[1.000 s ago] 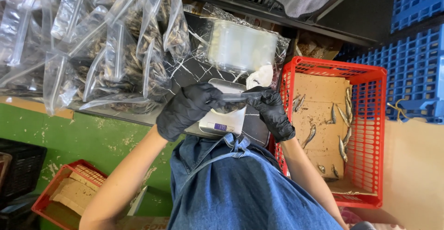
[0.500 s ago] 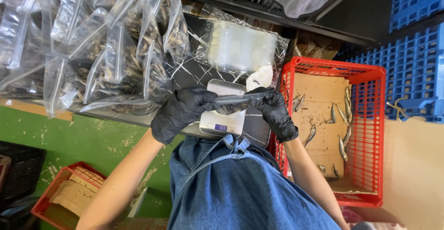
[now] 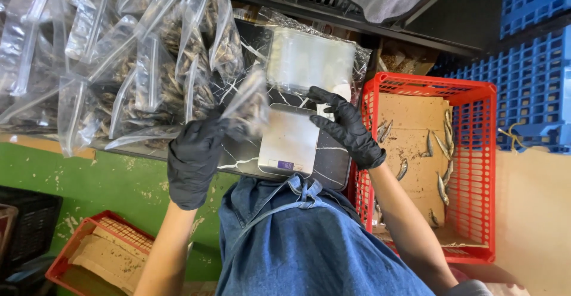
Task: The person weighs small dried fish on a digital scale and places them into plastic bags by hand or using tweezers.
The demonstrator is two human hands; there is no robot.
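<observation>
The left hand [image 3: 193, 159] is pinching a filled bag of dried fish [image 3: 247, 108] beside the pile of packed bags [image 3: 119, 64]; the right hand [image 3: 345, 126], fingers spread, is hovering over the bare scale [image 3: 289, 141]. Few fish are remaining in the red crate [image 3: 476, 171].

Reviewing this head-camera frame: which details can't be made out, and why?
- Small bag in the left hand: motion-blurred, contents unclear.
- Scale display: too small to make out.
- Right hand fingertips: whether they touch the clear container is unclear.
- Red crate: near corner hidden by the right forearm.
- Bag pile: cut off by the left edge.
</observation>
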